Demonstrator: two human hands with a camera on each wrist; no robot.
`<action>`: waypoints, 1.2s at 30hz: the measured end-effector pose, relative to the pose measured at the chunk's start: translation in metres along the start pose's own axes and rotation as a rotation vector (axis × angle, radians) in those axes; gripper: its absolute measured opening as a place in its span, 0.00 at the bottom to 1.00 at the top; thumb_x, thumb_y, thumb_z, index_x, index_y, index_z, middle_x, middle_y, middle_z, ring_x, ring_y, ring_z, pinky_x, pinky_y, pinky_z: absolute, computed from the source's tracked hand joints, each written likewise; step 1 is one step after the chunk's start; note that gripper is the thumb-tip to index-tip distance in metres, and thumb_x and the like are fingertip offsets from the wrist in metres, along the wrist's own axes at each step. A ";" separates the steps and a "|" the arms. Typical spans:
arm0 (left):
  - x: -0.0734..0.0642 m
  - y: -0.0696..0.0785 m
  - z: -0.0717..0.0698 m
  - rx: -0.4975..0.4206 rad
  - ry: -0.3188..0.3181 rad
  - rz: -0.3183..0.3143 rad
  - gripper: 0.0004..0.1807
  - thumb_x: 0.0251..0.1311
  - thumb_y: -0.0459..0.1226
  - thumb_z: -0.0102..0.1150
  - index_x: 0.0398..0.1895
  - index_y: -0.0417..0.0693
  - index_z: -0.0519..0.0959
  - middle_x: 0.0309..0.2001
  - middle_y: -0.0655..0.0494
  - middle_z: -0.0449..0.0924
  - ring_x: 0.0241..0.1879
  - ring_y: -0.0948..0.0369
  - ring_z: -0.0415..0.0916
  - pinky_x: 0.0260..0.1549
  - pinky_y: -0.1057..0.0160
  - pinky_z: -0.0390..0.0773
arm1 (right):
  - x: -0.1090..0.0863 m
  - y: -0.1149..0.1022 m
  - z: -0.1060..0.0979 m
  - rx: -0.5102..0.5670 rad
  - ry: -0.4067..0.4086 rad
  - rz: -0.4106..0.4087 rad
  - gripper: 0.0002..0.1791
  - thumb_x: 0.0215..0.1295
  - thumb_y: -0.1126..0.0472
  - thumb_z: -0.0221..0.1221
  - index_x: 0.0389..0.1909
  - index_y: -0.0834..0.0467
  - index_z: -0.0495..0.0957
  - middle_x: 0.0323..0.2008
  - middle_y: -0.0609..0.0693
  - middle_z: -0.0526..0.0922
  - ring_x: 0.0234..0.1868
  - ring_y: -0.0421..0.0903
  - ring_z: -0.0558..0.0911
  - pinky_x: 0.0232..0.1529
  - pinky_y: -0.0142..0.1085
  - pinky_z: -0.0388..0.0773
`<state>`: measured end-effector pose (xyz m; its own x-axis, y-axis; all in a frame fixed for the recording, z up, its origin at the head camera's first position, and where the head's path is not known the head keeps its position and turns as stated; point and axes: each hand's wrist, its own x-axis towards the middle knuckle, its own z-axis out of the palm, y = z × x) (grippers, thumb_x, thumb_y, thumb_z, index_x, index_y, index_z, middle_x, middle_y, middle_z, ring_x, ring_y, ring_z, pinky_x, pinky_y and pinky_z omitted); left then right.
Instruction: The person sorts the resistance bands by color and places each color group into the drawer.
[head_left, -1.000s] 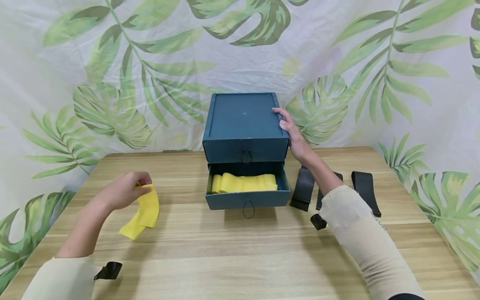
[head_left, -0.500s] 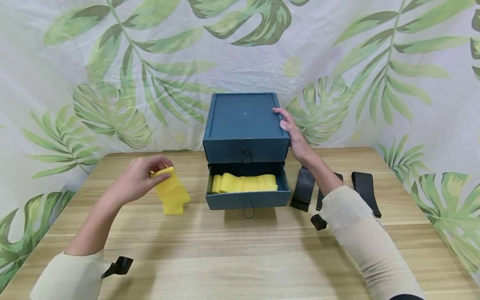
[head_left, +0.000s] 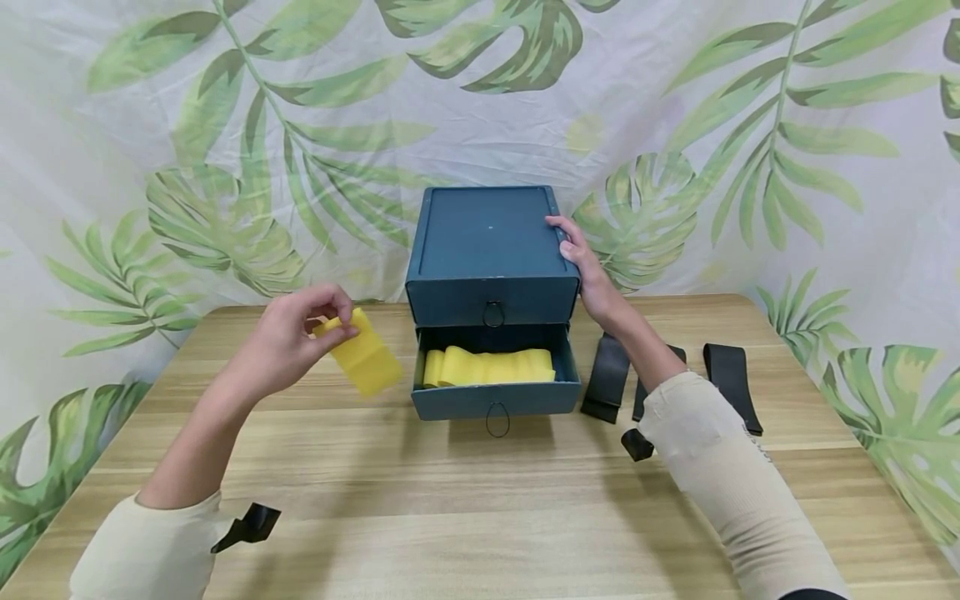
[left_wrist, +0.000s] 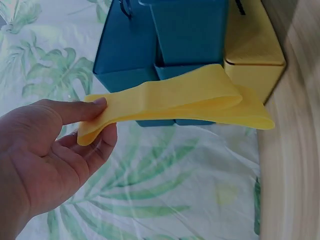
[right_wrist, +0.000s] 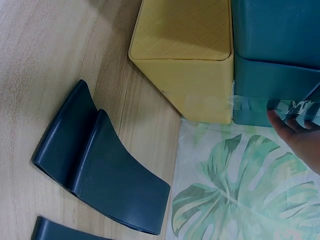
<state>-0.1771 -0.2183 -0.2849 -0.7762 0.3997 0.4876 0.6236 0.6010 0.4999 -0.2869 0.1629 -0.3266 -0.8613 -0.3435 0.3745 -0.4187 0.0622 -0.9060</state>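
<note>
My left hand pinches one end of a folded yellow resistance band, in the air left of a blue drawer box. In the left wrist view, the band stretches out from between thumb and fingers in folded layers. Another yellow band lies inside the pulled-out blue drawer. My right hand rests on the top right edge of the box, and its fingers touch the blue side in the right wrist view. What lies in the closed upper drawer is hidden.
Several folded black bands lie on the wooden table right of the box, partly under my right forearm. Beneath the blue drawers is a yellow bottom unit. A leaf-patterned cloth hangs behind the table.
My left hand has lifted the yellow band off the left side of the table and carried it right and up towards the box. The right hand stays in place.
</note>
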 end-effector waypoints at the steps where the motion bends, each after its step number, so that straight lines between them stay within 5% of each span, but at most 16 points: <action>1: 0.001 0.002 0.000 -0.012 -0.002 0.001 0.13 0.57 0.19 0.69 0.32 0.42 0.78 0.34 0.52 0.81 0.38 0.61 0.79 0.34 0.74 0.79 | 0.000 0.000 0.000 0.000 0.000 -0.001 0.36 0.74 0.50 0.35 0.80 0.60 0.51 0.81 0.57 0.42 0.78 0.59 0.51 0.75 0.58 0.49; 10: 0.006 0.023 -0.007 -0.122 0.022 -0.087 0.05 0.61 0.23 0.67 0.36 0.38 0.86 0.38 0.46 0.85 0.35 0.68 0.79 0.35 0.76 0.79 | -0.001 0.000 0.000 -0.001 -0.001 0.008 0.36 0.74 0.50 0.35 0.80 0.60 0.51 0.81 0.57 0.41 0.78 0.59 0.50 0.75 0.59 0.49; 16: 0.010 0.040 -0.014 -0.232 0.012 -0.096 0.09 0.64 0.21 0.59 0.38 0.38 0.86 0.38 0.54 0.84 0.31 0.64 0.78 0.29 0.71 0.77 | -0.001 -0.001 0.000 0.002 0.000 0.009 0.36 0.75 0.50 0.35 0.80 0.60 0.51 0.82 0.56 0.41 0.79 0.59 0.49 0.75 0.60 0.48; 22: 0.017 0.056 -0.017 -0.399 -0.018 -0.056 0.10 0.67 0.20 0.54 0.36 0.34 0.84 0.40 0.56 0.82 0.37 0.58 0.77 0.31 0.69 0.81 | 0.000 -0.001 0.000 0.002 0.000 0.010 0.36 0.74 0.50 0.35 0.80 0.60 0.51 0.82 0.56 0.41 0.79 0.59 0.49 0.76 0.59 0.48; 29: 0.024 0.074 -0.009 -0.647 0.016 -0.052 0.11 0.65 0.18 0.56 0.37 0.35 0.86 0.41 0.51 0.84 0.38 0.58 0.83 0.37 0.68 0.84 | 0.000 -0.001 0.000 -0.002 -0.004 0.010 0.36 0.75 0.49 0.35 0.80 0.60 0.51 0.82 0.56 0.40 0.79 0.59 0.49 0.76 0.59 0.48; 36: 0.037 0.091 0.010 -0.758 -0.004 -0.044 0.13 0.63 0.17 0.58 0.37 0.39 0.87 0.41 0.49 0.84 0.38 0.58 0.85 0.38 0.68 0.84 | 0.000 -0.001 0.000 0.000 0.004 0.009 0.36 0.74 0.50 0.35 0.80 0.61 0.51 0.81 0.56 0.41 0.78 0.58 0.50 0.75 0.58 0.48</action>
<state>-0.1504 -0.1417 -0.2286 -0.8011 0.3897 0.4543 0.4845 -0.0235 0.8745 -0.2862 0.1625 -0.3260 -0.8663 -0.3388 0.3670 -0.4109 0.0656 -0.9093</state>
